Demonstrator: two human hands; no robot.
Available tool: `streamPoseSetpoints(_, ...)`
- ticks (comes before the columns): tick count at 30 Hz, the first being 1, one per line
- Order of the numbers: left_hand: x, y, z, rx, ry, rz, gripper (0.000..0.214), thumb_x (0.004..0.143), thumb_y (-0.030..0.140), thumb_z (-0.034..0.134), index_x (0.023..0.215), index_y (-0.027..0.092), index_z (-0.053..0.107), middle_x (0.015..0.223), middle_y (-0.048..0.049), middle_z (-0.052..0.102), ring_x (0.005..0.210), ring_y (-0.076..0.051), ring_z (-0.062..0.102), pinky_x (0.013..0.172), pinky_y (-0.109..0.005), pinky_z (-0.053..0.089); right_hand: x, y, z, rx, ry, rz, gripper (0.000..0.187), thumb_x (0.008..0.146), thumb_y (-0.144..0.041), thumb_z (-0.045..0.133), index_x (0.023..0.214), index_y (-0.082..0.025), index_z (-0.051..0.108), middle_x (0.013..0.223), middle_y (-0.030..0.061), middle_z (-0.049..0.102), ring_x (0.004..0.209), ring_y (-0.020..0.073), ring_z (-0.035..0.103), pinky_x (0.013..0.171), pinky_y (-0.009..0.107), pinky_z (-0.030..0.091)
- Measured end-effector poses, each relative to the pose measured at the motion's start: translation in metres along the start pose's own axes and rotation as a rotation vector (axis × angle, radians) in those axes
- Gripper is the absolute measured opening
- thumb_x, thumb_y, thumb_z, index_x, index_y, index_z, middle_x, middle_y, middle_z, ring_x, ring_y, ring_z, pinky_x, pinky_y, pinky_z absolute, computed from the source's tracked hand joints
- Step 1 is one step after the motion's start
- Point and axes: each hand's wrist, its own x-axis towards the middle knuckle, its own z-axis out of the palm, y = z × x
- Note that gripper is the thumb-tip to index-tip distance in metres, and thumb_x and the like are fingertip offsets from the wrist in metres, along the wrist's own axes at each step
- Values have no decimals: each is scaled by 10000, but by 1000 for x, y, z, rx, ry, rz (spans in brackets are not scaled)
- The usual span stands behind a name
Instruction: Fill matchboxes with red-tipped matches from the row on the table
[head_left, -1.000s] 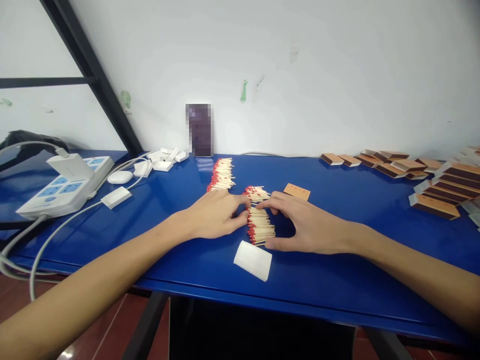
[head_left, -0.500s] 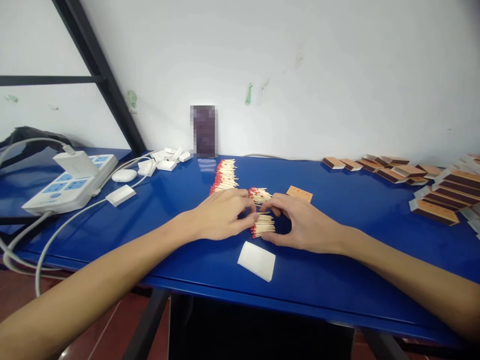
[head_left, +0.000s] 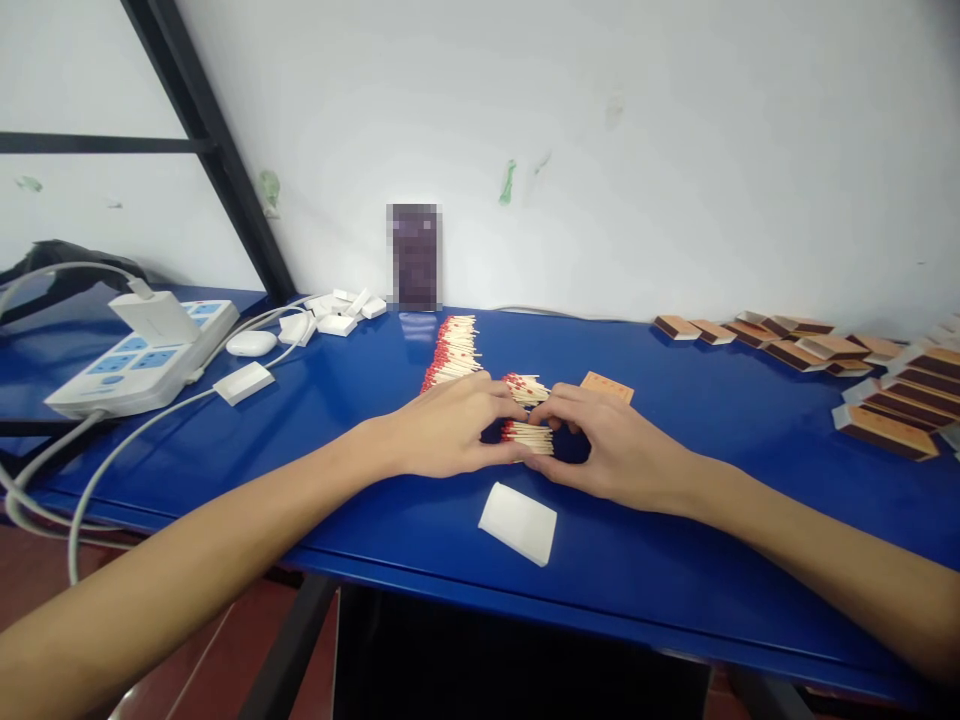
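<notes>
Between my two hands lies a small bundle of red-tipped matches (head_left: 529,437), heads pointing left. My left hand (head_left: 457,425) curls around its head end, thumb along the near side and fingers at the far side. From the right, my right hand (head_left: 611,440) closes on the stick ends with thumb and fingertips. A second small pile of matches (head_left: 526,388) sits just beyond my fingers. Behind my left hand runs a long row of matches (head_left: 456,345). Nearer the table's front edge is a white matchbox tray (head_left: 519,522). An orange matchbox sleeve (head_left: 607,386) lies behind my right hand.
Several matchboxes (head_left: 795,338) lie along the back right, with more stacked matchboxes (head_left: 892,425) at the right. On the left are a power strip (head_left: 142,360) with cables, a white earbud case (head_left: 251,344) and white trays (head_left: 337,315). A pixelated phone-like object (head_left: 415,258) leans on the wall.
My left thumb has moved right along the near side of the bundle, and my hands have drawn closer around it. The view has shifted slightly.
</notes>
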Motion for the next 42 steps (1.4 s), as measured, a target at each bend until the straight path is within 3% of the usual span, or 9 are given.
streamPoseSetpoints(6,2,-4,0,0,-24,19,413,889,518,596,1132,192,669,921,-55,675,903,-225,560,823,-350,436,-2,1,2,-139,38,-63,249,883,-434,599,910,-194,659,872,50,637,831,224,576,790,426,402)
streamPoseSetpoints(17,2,2,-3,-9,-6,34,265,908,404,609,989,166,694,834,-36,674,808,-189,589,742,-316,447,-7,1,5,-8,59,-76,265,906,-365,584,1076,-183,673,973,87,695,913,228,622,789,383,512)
streamPoseSetpoints(26,3,5,-2,-28,28,30,204,896,333,630,981,161,700,815,-19,681,753,-162,586,698,-283,424,-8,2,10,8,139,-69,230,890,-324,608,1082,-202,642,958,49,722,856,204,659,740,336,513)
streamPoseSetpoints(34,3,7,-3,-29,31,11,145,873,267,644,959,168,708,773,-2,666,718,-149,562,676,-269,398,-8,4,13,11,168,-86,100,895,-274,590,971,-218,621,910,32,712,798,181,649,708,304,502)
streamPoseSetpoints(42,4,8,-3,-40,25,6,151,872,264,636,952,159,711,780,-13,673,713,-152,579,679,-277,408,-9,5,16,13,182,-119,129,906,-277,582,1009,-216,632,920,46,706,814,187,639,704,315,508)
